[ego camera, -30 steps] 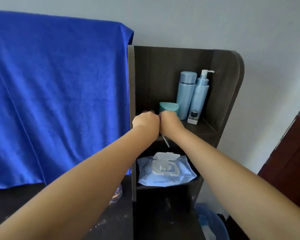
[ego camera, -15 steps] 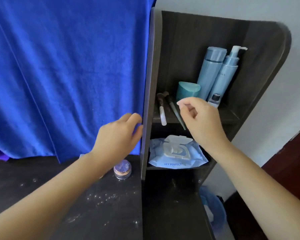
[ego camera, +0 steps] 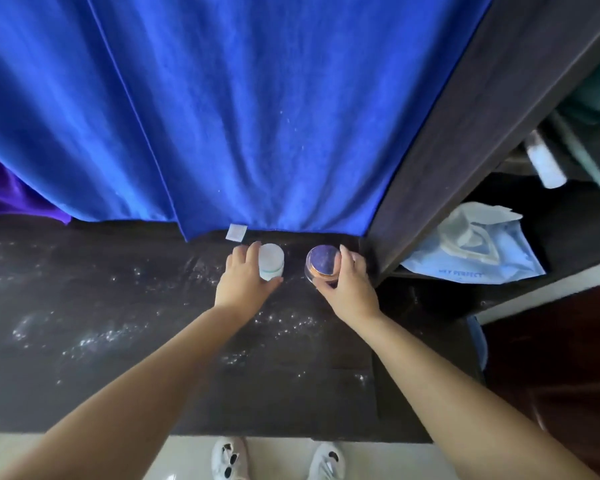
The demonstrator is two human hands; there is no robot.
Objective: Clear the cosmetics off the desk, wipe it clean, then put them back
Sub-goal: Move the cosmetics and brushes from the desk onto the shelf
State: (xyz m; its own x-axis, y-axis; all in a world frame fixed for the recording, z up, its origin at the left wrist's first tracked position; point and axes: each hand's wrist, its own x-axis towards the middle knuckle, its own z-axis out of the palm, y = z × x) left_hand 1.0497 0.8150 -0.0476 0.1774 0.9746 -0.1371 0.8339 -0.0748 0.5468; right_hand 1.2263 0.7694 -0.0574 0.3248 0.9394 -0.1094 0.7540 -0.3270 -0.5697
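**Two jars, one hand on each, at the desk's far right**

The white jar (ego camera: 271, 261) and the purple-lidded jar (ego camera: 322, 263) stand upright side by side on the desk (ego camera: 84, 341), at its far edge just below the hem of the blue cloth (ego camera: 239, 116), apart from each other. The left hand (ego camera: 245, 278) curls round the white jar from its left, fingers on the far side and thumb on the near side. The right hand (ego camera: 349, 282) cups the purple-lidded jar from its right and near side, fingertips over the lid's rim. Each jar lies straight ahead of its own hand, so neither arm needs to cross; both seem ready to lift straight up. The purple-lidded jar is the nearer of the two to the shelf (ego camera: 465, 143) on the right.

White specks dust the desk near the hands. In the shelf's lower bay lies a pale blue wipes pack (ego camera: 471, 251); its print reads roughly "HEY PERFECT", blurred. The white tag (ego camera: 236, 232) on the cloth's hem shows no readable text.
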